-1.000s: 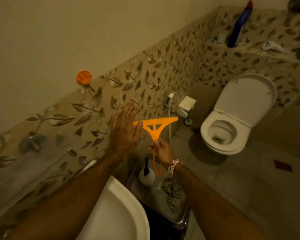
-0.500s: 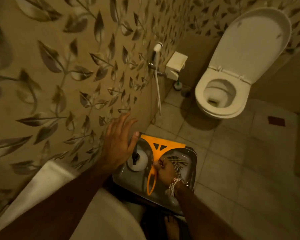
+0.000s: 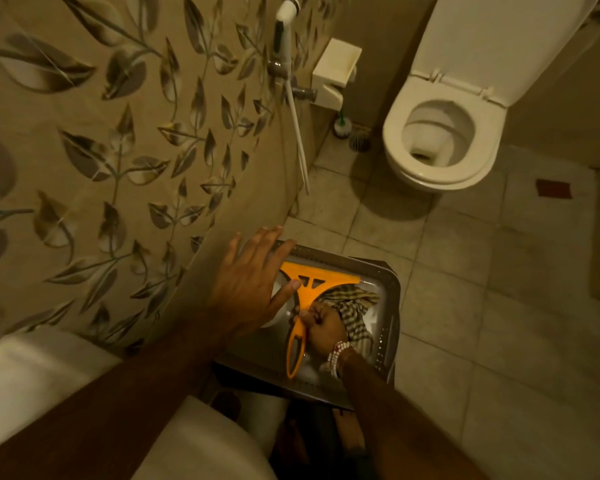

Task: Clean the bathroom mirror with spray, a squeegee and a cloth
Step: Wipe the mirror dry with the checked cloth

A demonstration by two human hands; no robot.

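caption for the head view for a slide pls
Right hand lowers orange squeegee into metal tray beside checked cloth; left hand hovers open.

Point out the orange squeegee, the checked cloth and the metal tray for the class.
orange squeegee (image 3: 321, 280): head view, on its blade bar.
checked cloth (image 3: 352, 301): head view, on its bunched middle.
metal tray (image 3: 388, 292): head view, on its right rim.

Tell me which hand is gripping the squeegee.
The right hand, the one with the beaded bracelet, is closed around the orange squeegee handle over the tray. The left hand is spread open, holding nothing.
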